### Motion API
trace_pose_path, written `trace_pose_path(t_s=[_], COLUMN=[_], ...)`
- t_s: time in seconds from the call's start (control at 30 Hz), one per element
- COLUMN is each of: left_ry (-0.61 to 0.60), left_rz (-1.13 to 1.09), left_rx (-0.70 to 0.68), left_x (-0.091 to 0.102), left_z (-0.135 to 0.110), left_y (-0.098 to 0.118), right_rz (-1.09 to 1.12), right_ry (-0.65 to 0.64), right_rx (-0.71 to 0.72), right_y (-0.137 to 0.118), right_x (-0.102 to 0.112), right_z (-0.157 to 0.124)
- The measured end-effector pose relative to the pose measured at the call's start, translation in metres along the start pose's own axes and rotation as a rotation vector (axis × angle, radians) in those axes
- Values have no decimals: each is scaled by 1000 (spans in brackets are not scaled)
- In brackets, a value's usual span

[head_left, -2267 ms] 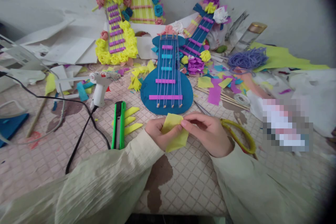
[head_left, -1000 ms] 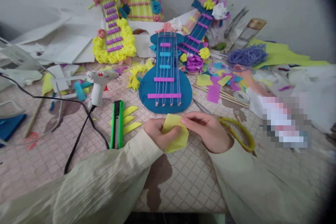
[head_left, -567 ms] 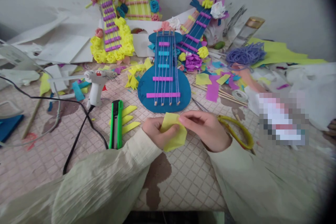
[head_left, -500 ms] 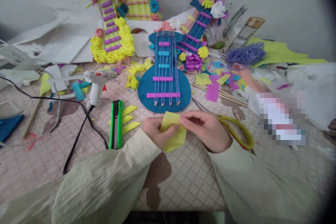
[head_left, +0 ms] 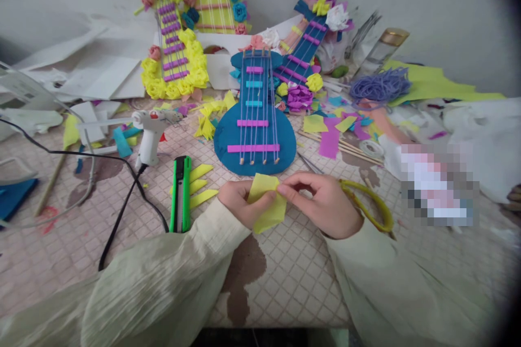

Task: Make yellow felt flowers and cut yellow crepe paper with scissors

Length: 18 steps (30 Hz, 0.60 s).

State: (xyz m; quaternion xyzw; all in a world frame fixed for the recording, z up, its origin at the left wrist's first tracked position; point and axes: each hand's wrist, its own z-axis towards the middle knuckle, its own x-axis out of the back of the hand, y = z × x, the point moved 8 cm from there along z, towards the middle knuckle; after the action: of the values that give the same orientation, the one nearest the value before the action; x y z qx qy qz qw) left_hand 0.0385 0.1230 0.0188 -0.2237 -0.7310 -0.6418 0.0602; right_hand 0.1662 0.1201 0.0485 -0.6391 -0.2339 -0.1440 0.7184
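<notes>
A small sheet of yellow crepe paper (head_left: pixel 266 211) is held between my two hands near the front of the table. My left hand (head_left: pixel 243 203) grips it with the thumb laid across its face. At the sheet's upper right edge, my right hand (head_left: pixel 319 200) pinches the paper between thumb and fingertips. Just beyond the paper lies a blue toy guitar (head_left: pixel 232 138) with lilac strings and pink and turquoise bars. Scissors (head_left: pixel 366 203) with yellow handles lie partly behind my right hand, their blades pointing toward the guitar.
A green utility knife (head_left: pixel 180 195) lies left of my hands, beside yellow strips (head_left: pixel 199 184). Further back stands a white glue gun (head_left: pixel 148 138) with a black cord. Decorated guitars (head_left: pixel 173 46) lean at the wall. Purple yarn (head_left: pixel 380 85), paper scraps and sticks lie at the right.
The visible part of the yellow paper right of my left thumb looks slightly narrower. My right hand has shifted slightly, still pinching the paper's edge.
</notes>
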Motion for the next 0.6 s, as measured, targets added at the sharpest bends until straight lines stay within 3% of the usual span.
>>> trace_pose_path(t_s=[0.2,0.6], left_ry=[22,41], left_rz=[34,-127], left_rx=[-11,33], left_x=[4,3], left_z=[1,0], left_y=[2,2], right_rz=[-56,73], right_ry=[-47,-68], right_rx=[55,-17], right_y=[-3,2], right_x=[-3,-4], right_z=[0,0])
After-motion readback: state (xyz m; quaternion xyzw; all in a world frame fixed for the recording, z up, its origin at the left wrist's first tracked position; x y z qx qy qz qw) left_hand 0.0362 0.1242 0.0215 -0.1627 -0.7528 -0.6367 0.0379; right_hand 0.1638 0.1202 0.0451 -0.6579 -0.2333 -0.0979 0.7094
